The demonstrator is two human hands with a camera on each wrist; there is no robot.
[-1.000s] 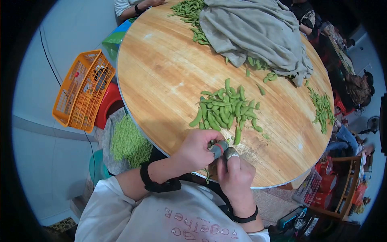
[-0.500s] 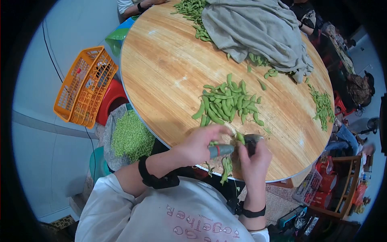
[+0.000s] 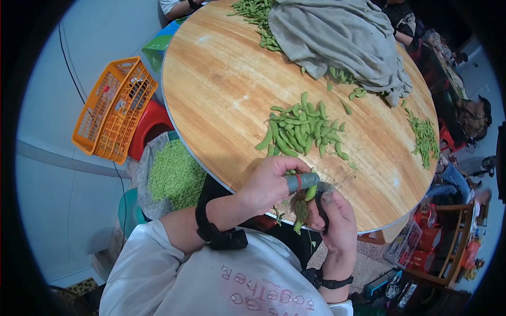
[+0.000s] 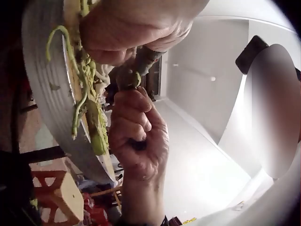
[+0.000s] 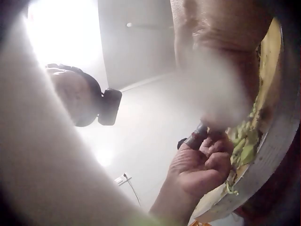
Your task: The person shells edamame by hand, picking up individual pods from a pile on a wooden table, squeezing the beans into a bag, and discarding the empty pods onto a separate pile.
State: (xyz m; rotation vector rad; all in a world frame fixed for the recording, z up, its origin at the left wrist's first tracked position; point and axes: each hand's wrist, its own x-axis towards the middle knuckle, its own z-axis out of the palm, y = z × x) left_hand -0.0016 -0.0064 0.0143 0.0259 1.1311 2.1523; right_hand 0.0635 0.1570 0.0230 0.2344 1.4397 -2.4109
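At the near edge of the round wooden table (image 3: 211, 110), both hands meet at a green soybean pod (image 3: 311, 191). My left hand (image 3: 269, 181) holds the pod's upper end, its thumb in a grey-green cover with a red band and its fingers curled in. From the other side my right hand (image 3: 340, 216), with dark covers on its fingertips, pinches the pod. Opened pod shells (image 3: 301, 210) hang just below, at the table edge. Beyond the hands lies a pile of whole pods (image 3: 300, 129). In the left wrist view the fingers hide most of the pod.
Shelled green beans (image 3: 176, 176) fill a lined container at the left, beside a red stool (image 3: 150, 126) and an orange crate (image 3: 113, 113). A grey cloth (image 3: 337, 39) covers more pods at the far side. Another pod pile (image 3: 422, 138) lies at the right edge.
Both hands parted a little with a pod between them, then came back together. My left thumb now lies over the pod's top. Opened shells came into view below the hands.
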